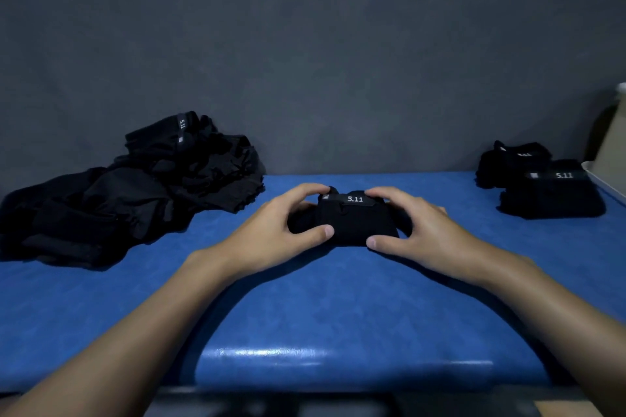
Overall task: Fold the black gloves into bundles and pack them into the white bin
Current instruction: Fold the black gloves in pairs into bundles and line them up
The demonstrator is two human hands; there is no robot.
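A folded black glove bundle (352, 222) with a "5.11" strap lies on the blue table (338, 308) at centre. My left hand (271, 230) grips its left side, fingers curled over the top and thumb at the front. My right hand (420, 230) grips its right side the same way. A loose heap of black gloves (128, 193) lies at the left back. Two folded bundles (548, 186) sit at the right back. At the far right edge only a sliver of the white bin (606, 179) shows.
A dark grey wall (305, 44) closes off the back of the table. The table's rounded front edge (338, 369) runs below my forearms. Bare blue surface lies between the heap and the centre bundle, and between that and the right bundles.
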